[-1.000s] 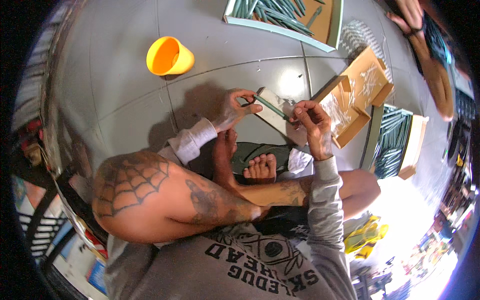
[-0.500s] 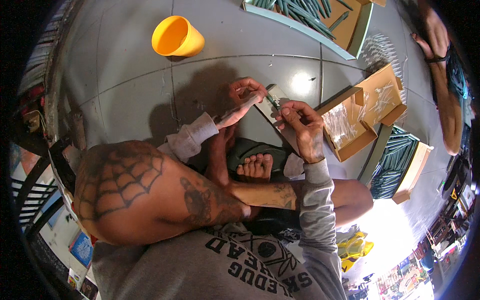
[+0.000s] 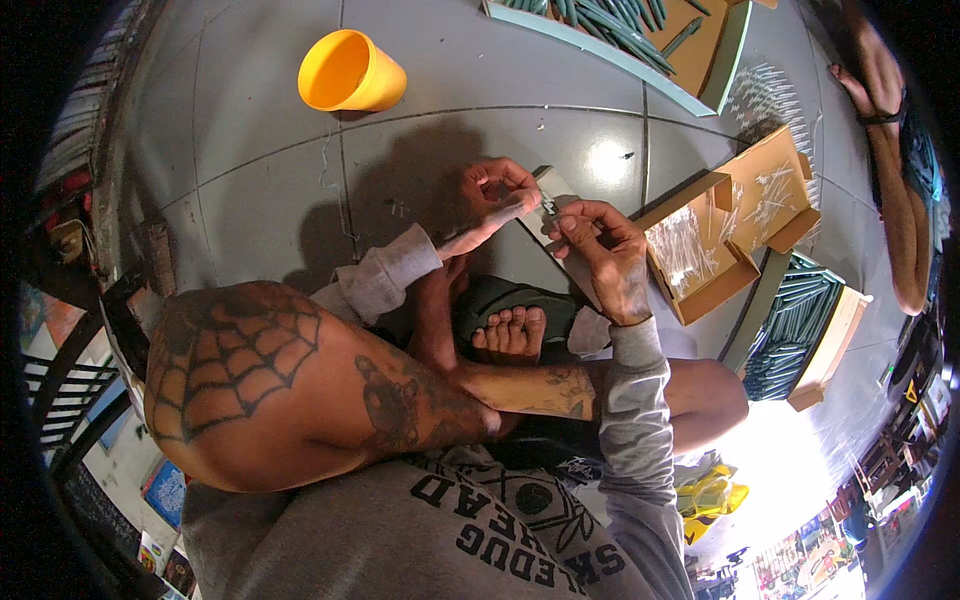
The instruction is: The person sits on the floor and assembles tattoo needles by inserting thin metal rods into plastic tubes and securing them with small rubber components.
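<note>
Grey tiled floor point(image 3: 250, 200), seen from above over crossed bare legs. One yellow cup point(image 3: 350, 72) upright, well apart from both hands – contents not visible. Two open cardboard boxes point(image 3: 735, 225) just right, strewn with thin clear sticks. Left hand point(image 3: 495, 195) and right hand point(image 3: 600, 245) both pinching one flat grey strip point(image 3: 548, 195), held between them above the foot.

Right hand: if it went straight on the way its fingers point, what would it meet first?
Probably the left hand: the right hand points up-left at it, both pinching the small grey strip. Depth is unclear.
</note>
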A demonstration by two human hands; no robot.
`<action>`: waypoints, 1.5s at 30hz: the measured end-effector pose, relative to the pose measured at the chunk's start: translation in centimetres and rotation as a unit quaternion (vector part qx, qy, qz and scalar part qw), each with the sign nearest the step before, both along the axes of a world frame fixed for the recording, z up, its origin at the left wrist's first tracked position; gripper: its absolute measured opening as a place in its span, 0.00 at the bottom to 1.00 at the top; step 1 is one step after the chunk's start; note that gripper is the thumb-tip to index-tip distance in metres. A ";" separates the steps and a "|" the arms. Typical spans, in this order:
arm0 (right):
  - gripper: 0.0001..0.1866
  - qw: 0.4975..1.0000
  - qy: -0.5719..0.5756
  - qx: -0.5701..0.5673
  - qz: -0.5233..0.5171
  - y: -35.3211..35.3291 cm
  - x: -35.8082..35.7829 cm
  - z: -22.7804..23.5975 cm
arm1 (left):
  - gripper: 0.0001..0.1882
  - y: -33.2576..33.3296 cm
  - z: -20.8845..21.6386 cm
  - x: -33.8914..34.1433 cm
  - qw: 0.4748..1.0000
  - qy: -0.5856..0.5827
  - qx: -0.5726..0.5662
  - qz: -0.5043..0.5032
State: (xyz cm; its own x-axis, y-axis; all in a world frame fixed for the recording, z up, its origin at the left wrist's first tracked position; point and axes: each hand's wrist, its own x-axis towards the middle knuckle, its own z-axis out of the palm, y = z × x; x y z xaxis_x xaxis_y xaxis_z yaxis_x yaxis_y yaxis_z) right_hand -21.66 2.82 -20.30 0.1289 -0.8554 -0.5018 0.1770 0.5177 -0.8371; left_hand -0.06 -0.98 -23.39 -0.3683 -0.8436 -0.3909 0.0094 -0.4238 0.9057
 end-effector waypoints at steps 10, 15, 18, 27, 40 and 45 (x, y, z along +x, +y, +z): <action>0.09 0.993 0.109 0.031 -0.018 -0.2 0.6 1.3 | 0.06 0.8 -2.3 -0.5 0.991 0.077 -0.074 0.076; 0.05 0.978 0.187 -0.061 -0.075 0.4 1.7 -0.9 | 0.07 1.3 -2.7 -0.4 0.997 0.003 -0.034 0.075; 0.05 0.964 0.247 -0.078 -0.060 0.9 2.0 -1.0 | 0.08 1.2 -1.8 -0.5 0.997 -0.031 -0.041 0.059; 0.06 0.953 0.271 -0.108 -0.081 1.3 2.5 -1.3 | 0.12 1.6 -2.1 -0.2 0.996 -0.042 -0.043 0.062; 0.05 0.950 0.275 -0.118 -0.091 1.3 2.5 -1.5 | 0.14 1.7 -2.3 -0.6 0.992 -0.076 -0.082 0.061; 0.05 0.951 0.276 -0.112 -0.084 1.2 2.5 -1.4 | 0.14 1.6 -2.7 -0.2 0.988 -0.124 -0.082 0.041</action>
